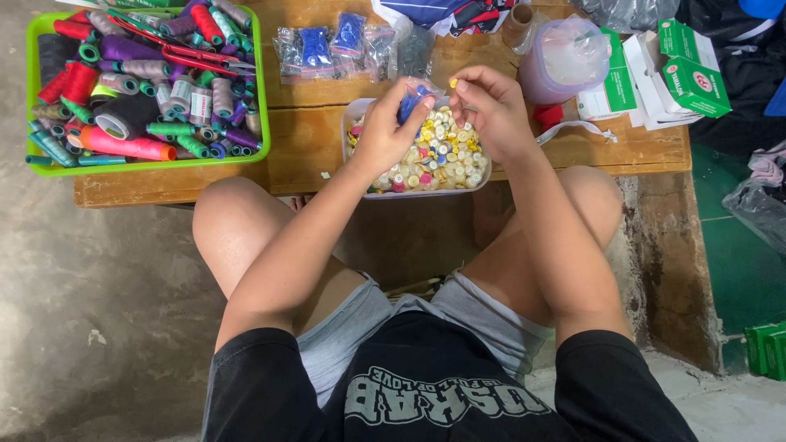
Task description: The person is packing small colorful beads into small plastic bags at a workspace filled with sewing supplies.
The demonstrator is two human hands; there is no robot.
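Left hand (pixel 383 131): you are pinching a small clear bag of blue bits (pixel 413 100), fingers closed on it, just above centre of the frame.
Right hand (pixel 491 110): you are gripping a tiny yellow button (pixel 453 83) between closed fingertips, beside the bag.
Tray (pixel 358 110): sitting under both hands, holding mixed buttons.
Bench (pixel 311 143): wooden, bearing the tray.
Green basket (pixel 34 98): upper left, holding thread spools.

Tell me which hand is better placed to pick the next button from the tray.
Probably the right hand: it pinches only a yellow button above the tray, while the left hand grips a small blue bag.
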